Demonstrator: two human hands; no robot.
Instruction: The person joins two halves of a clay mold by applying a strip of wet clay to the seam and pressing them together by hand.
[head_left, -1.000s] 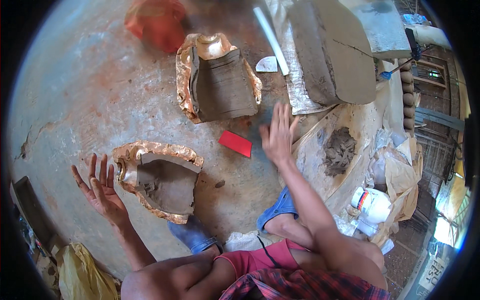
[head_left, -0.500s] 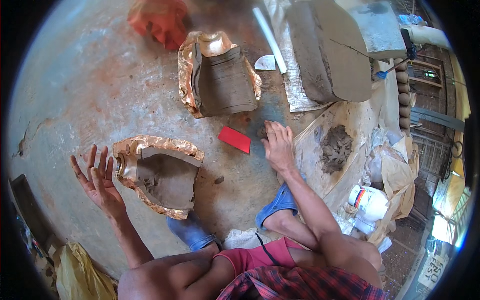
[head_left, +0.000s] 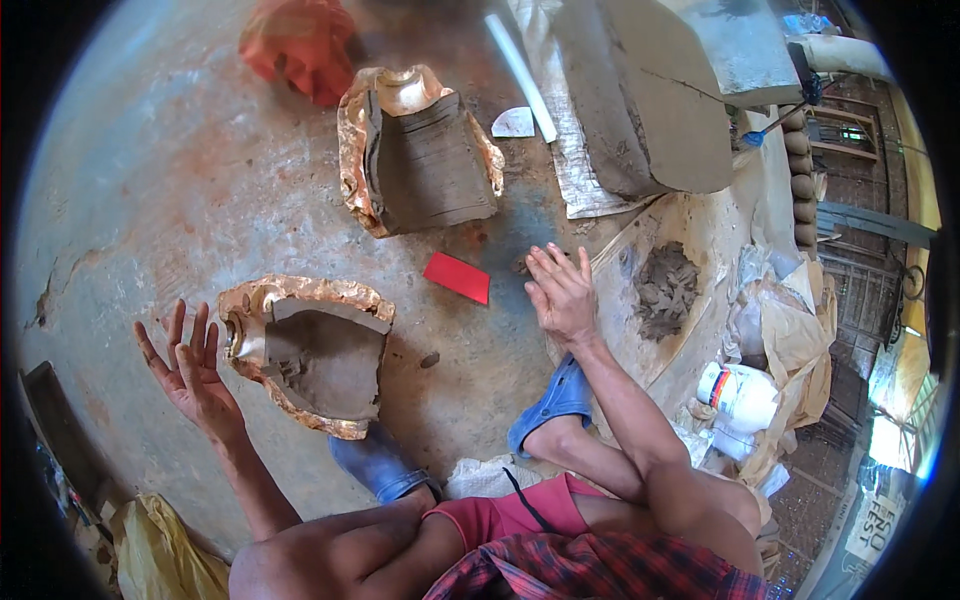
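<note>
Raised at the left with its fingers spread, my left hand (head_left: 200, 385) holds nothing. Close beside it lies a mold half (head_left: 262, 370) with a rough tan rim, lined with grey clay (head_left: 330, 355). My right hand (head_left: 566, 298) is held over the floor to the right, fingers stretched out and nothing in them. A flat red scraper card (head_left: 456, 278) rests on the floor to its left. Farther off stands a second mold half (head_left: 355, 150), also lined with grey clay (head_left: 435, 165).
A big grey clay block (head_left: 640, 110) sits on white sacking (head_left: 583, 185) at the far right. Near it lie a white tube (head_left: 521, 78) and a small white card (head_left: 513, 123). Clay scraps (head_left: 667, 290), a white jar (head_left: 738, 396) and a red cloth bundle (head_left: 298, 48) surround the workspace.
The view has shifted slightly, so the far things sit a little farther left. My right hand has turned somewhat, its fingers closer to upright. Both hands stay empty.
</note>
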